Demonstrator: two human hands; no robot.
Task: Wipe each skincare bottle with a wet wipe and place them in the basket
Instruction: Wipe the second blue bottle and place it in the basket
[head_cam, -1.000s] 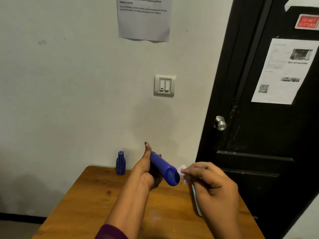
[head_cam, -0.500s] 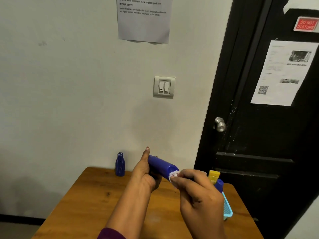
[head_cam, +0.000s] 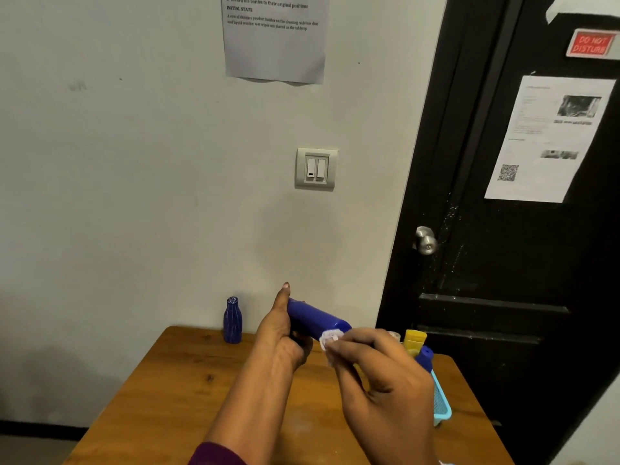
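Note:
My left hand [head_cam: 280, 337] grips a long blue bottle [head_cam: 313, 318] and holds it tilted above the wooden table [head_cam: 174, 397], thumb pointing up. My right hand [head_cam: 379, 374] pinches a small white wet wipe [head_cam: 330, 338] and presses it against the bottle's near end. A light blue basket [head_cam: 441, 402] stands on the table's right side, mostly hidden behind my right hand. A yellow-capped bottle [head_cam: 414, 340] and a blue-capped bottle [head_cam: 425, 359] stick up from it. A small dark blue bottle [head_cam: 232, 320] stands upright at the table's back edge, by the wall.
The table stands against a pale wall with a light switch [head_cam: 316, 168] and a paper notice [head_cam: 275, 35]. A black door [head_cam: 523, 250] with a metal knob [head_cam: 425, 240] is just right of the table.
My right hand has moved left and brought the wipe onto the bottle's near end. The basket and its bottles have come into sight behind it. The left hand has held steady.

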